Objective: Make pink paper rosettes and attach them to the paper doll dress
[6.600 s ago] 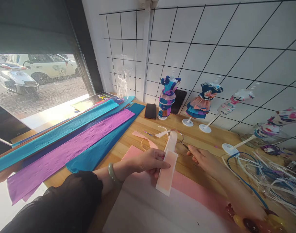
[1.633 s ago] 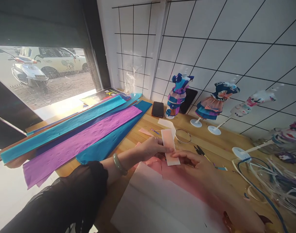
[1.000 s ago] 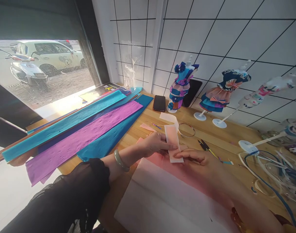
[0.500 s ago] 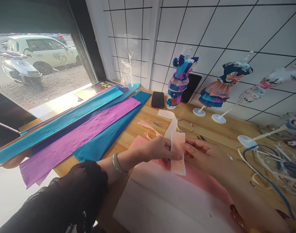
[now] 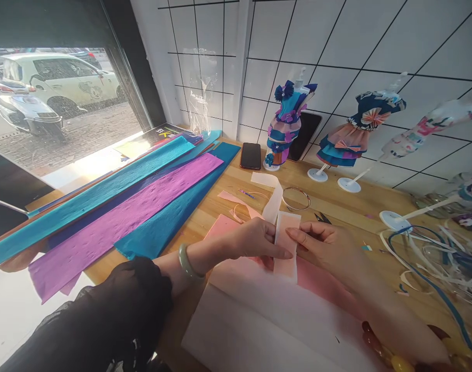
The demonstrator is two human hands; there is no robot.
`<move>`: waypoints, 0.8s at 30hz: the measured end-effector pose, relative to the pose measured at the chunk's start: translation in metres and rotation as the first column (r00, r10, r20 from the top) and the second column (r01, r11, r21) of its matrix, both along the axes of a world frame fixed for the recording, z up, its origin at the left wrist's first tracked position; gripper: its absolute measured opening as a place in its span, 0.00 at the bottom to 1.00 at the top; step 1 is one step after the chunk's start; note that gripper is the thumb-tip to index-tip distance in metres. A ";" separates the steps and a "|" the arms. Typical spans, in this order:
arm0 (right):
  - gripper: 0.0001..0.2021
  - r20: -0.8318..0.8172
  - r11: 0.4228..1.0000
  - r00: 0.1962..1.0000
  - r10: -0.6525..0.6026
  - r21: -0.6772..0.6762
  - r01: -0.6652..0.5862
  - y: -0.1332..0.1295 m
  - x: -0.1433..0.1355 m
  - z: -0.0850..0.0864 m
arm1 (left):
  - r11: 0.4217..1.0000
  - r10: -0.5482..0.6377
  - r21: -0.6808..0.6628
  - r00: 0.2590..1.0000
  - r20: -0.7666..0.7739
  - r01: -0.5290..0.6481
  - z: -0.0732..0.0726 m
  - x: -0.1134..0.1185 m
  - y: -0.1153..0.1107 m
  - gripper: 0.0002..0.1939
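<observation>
My left hand (image 5: 259, 240), wearing a pale bangle on its wrist, pinches the left edge of a pale pink paper strip (image 5: 286, 235) between thumb and fingers. On the strip's right edge, my right hand (image 5: 321, 243) is closed too, its thumb pressed on the pink face. White borders show along the strip. Just behind it a whitish strip (image 5: 273, 199) curls over the table; whether the two are joined is hidden. Beneath my hands lie pink sheets (image 5: 329, 287) and a large whitish sheet (image 5: 259, 325).
Turquoise, purple and blue crepe paper (image 5: 162, 201) stretches across the left. A phone (image 5: 251, 156) and small dressed mannequins (image 5: 284, 126) on white stands line the wall. Scissors (image 5: 321, 218) and a wire ring (image 5: 297, 198) lie behind my hands. Tangled ribbons (image 5: 433, 263) fill the right.
My right thumb has come up onto the face of the pink strip. The strip has shifted slightly right and looks flatter, with white borders more evident. My left hand keeps its pinch.
</observation>
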State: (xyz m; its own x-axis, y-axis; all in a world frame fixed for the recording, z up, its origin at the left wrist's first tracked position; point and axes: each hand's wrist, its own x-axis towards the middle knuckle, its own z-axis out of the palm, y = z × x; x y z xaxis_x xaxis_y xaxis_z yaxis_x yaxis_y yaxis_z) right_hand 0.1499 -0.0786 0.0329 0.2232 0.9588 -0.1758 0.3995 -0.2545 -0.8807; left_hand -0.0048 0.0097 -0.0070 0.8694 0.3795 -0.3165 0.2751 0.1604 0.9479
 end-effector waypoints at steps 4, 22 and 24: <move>0.13 0.038 0.999 0.998 -0.043 -0.001 0.043 0.000 0.001 -0.001 | 1.000 0.002 0.003 1.000 -0.012 -0.002 0.001 0.000 0.000 0.19; 0.20 0.000 0.994 0.994 -0.110 0.020 0.110 0.003 -0.001 -0.003 | 0.998 0.004 -0.056 1.000 0.015 -0.003 0.004 0.002 -0.002 0.13; 0.21 -0.002 0.994 0.994 -0.108 0.024 0.108 0.003 -0.001 -0.003 | 0.999 -0.005 -0.042 1.000 0.006 0.005 0.002 0.002 -0.001 0.12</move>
State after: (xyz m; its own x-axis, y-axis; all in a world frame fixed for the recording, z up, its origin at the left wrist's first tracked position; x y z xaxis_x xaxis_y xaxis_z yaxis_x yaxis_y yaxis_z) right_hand 0.1489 -0.0758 0.0295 0.3252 0.9332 -0.1527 0.3706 -0.2744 -0.8873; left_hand -0.0029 0.0083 -0.0049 0.8731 0.3617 -0.3270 0.2705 0.1989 0.9420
